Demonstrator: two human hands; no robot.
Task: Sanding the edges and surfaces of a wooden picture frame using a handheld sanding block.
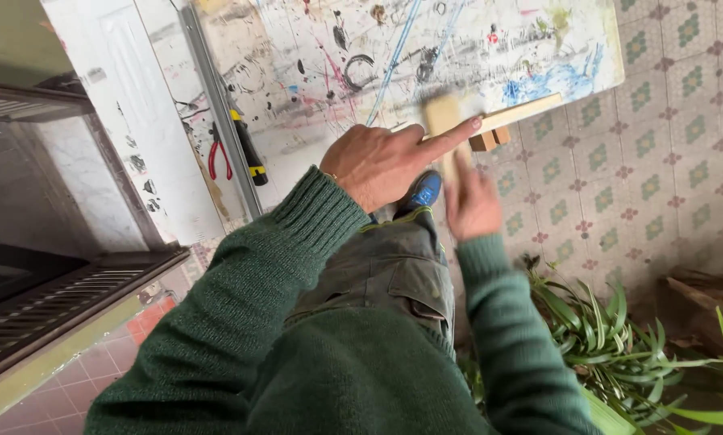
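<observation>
Fingers (450,137) of left hand (378,161) press wooden block (442,117) against paint-marked board (426,56); right hand (472,205) clamped below block, blurred. Pliers (219,153) lie untouched left of board. Progress unclear.

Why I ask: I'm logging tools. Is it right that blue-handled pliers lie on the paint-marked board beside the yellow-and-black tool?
Not quite: the pliers have red handles, not blue. The head view shows them on the paint-marked board beside the yellow-and-black tool.

Patterned floor tiles (668,153) in daylight, a paint-stained white bench (313,72), dark window shutters (47,298), green potted leaves (619,338)
</observation>
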